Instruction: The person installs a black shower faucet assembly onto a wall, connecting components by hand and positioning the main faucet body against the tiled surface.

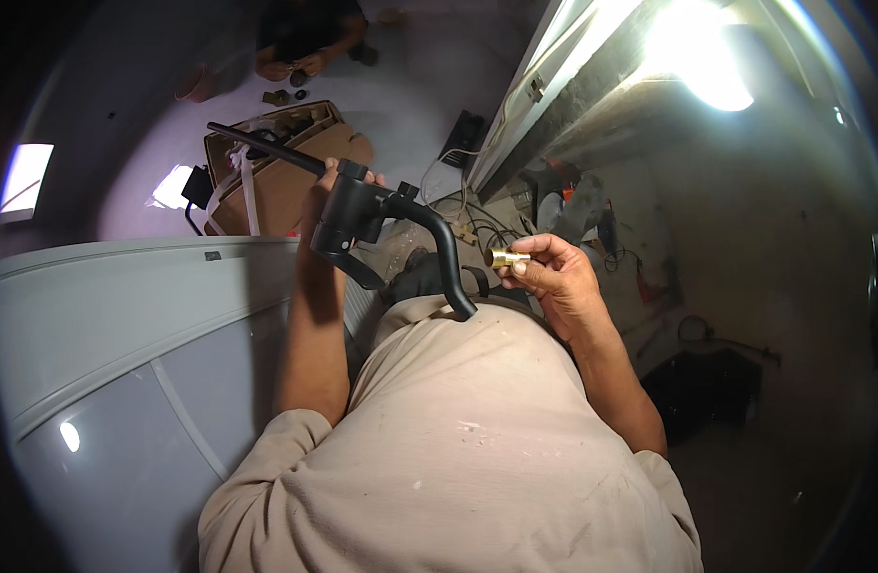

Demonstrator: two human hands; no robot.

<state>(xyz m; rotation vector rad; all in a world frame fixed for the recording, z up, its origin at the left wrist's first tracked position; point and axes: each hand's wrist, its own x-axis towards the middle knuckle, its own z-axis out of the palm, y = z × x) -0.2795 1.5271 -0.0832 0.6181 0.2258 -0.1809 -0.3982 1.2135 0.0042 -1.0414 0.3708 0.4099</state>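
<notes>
My left hand (321, 196) is closed around a matt black mixer tap (348, 212), whose body hides most of the fingers. From the tap, a long curved spout (445, 250) bends down to the right in front of my shirt. A straight black rod (267, 148) extends from behind it toward the upper left; I cannot tell whether they are joined. A short brass pipe fitting (507, 258) is pinched between the thumb and fingers of my right hand (561, 279), with its wider round end facing left. The tap and the fitting are held apart.
An opened cardboard box (286, 186) lies on the floor ahead. Beyond it, another person (308, 38) has both hands together. A pale panel (143, 296) stands at my left. Cables (486, 227) and tools (582, 205) clutter the floor by the right wall, under a bright lamp (697, 57).
</notes>
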